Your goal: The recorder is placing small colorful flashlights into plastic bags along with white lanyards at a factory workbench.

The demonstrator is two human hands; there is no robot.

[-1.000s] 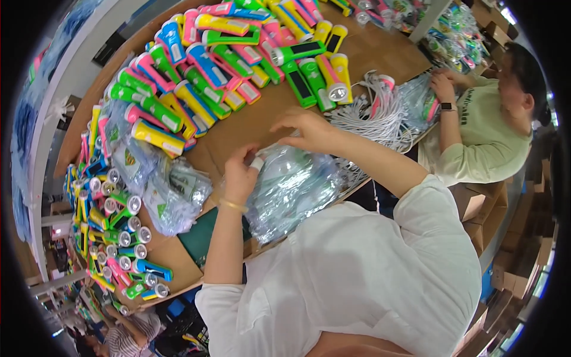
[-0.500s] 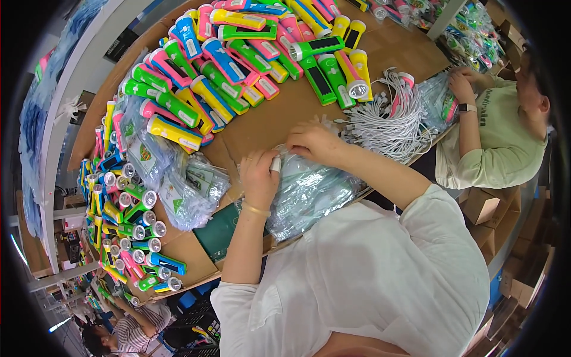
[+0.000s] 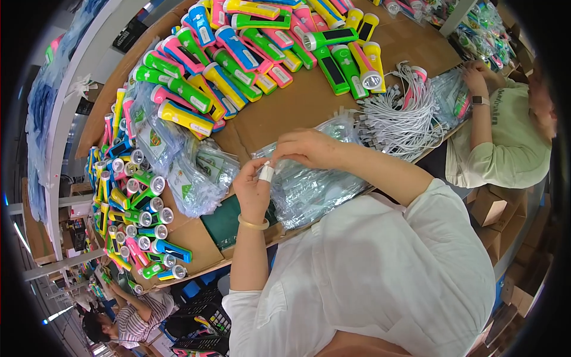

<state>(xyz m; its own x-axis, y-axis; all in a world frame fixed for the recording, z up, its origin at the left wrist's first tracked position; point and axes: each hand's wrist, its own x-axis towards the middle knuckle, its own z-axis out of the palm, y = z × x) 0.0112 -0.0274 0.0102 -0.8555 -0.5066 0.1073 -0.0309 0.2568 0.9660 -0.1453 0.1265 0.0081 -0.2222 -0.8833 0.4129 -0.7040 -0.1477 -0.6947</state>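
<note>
Close together at the fingertips above a cardboard-covered table (image 3: pixel 262 125), with left hand (image 3: pixel 253 191) toward seven o'clock from the meeting point and right hand (image 3: pixel 309 149) between two and three. Impossible to tell whether pinching plastic or nothing at all. Just beside, toward four o'clock: a creased stack of clear plastic bags (image 3: pixel 321 189), with long axis unclear, nearer to right hand and partly hidden beneath it. Farther off, toward eleven, a heap of bright flashlights (image 3: pixel 236 50).

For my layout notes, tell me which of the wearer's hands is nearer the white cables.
Right. The right hand is to the left of the white cables, not touching them. The left hand is farther left and lower in the view.
</note>
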